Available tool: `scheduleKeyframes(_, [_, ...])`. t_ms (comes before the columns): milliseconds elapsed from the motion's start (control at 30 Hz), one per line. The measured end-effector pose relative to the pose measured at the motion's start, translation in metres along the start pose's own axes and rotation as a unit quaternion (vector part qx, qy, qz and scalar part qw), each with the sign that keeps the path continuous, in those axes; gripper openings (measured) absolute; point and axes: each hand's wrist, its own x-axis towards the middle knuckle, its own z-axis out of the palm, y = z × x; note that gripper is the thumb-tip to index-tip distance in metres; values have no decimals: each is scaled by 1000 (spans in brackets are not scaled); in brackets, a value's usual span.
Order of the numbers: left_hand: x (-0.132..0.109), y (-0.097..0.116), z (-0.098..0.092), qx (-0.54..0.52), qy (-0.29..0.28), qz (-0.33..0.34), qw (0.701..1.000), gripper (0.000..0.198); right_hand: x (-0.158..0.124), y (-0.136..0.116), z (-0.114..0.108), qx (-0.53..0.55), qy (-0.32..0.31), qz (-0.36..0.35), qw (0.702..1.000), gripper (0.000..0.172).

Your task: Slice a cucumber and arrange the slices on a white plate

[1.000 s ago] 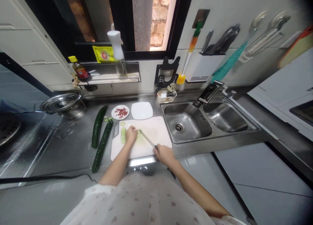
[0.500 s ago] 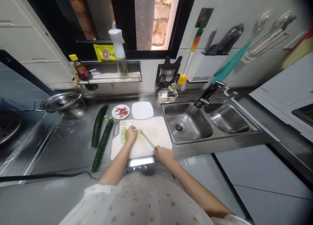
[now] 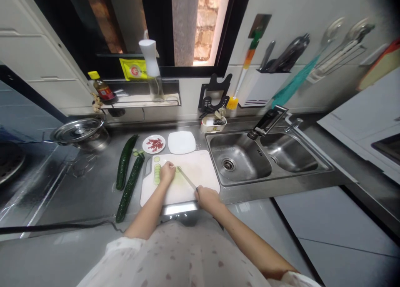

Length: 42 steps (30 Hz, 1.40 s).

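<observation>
A white cutting board (image 3: 200,170) lies on the steel counter in front of me. My left hand (image 3: 167,173) is closed over a cucumber piece (image 3: 178,169) on the board, of which only the cut end shows. My right hand (image 3: 206,197) grips the handle of a knife (image 3: 187,179), its blade angled toward the cucumber end. A row of thin cucumber slices (image 3: 156,173) lies just left of my left hand.
Two whole cucumbers (image 3: 128,176) lie left of the board. Behind it sit a small plate of chopped red chilli (image 3: 154,144) and a white square plate (image 3: 181,142). A double sink (image 3: 246,162) is to the right, a lidded pot (image 3: 81,131) to the left.
Both hands stay at the same spot on the board; the knife hand has shifted very slightly. The view has tilted a little.
</observation>
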Motion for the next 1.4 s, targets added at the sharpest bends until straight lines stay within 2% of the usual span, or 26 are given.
scheduleKeyframes(367, [0, -1, 0, -2, 0, 9, 1000, 17, 2, -1, -7, 5, 1, -17, 1000, 35])
scheduleKeyframes(767, [0, 0, -2, -2, -4, 4, 1000, 17, -11, 9, 0, 2, -17, -1, 1000, 34])
scheduleKeyframes(1167, [0, 0, -2, 1, -9, 8, 1000, 18, 3, -1, -9, 5, -8, -12, 1000, 36])
scheduleKeyframes(1400, [2, -1, -1, 5, -9, 6, 1000, 17, 5, 0, -7, 0, 0, -15, 1000, 36])
